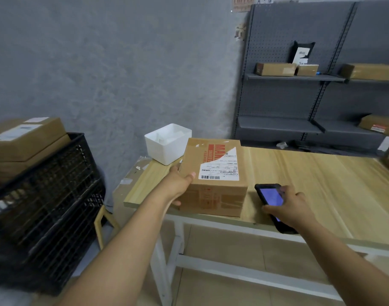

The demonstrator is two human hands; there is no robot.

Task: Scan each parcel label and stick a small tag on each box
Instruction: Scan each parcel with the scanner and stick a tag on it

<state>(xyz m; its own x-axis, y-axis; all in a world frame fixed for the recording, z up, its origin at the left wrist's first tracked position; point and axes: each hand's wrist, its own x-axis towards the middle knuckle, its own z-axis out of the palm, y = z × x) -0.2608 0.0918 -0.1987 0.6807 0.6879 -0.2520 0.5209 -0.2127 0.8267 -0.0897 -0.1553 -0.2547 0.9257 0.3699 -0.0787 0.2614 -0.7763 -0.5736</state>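
A brown cardboard parcel (213, 180) with a white shipping label (222, 167) and red print on top sits near the left end of the wooden table (310, 177). My left hand (178, 184) grips the parcel's left side, thumb lying on its top edge. To the right of the parcel, my right hand (293, 207) holds a black handheld scanner (269, 198) with a lit blue screen, just above the table's front edge. I see no small tag.
A white plastic bin (167, 144) stands behind the parcel at the table's back left corner. A black crate (41, 206) with cardboard boxes (23, 138) on it stands left. Grey pegboard shelves (299, 77) holding more parcels stand behind the table.
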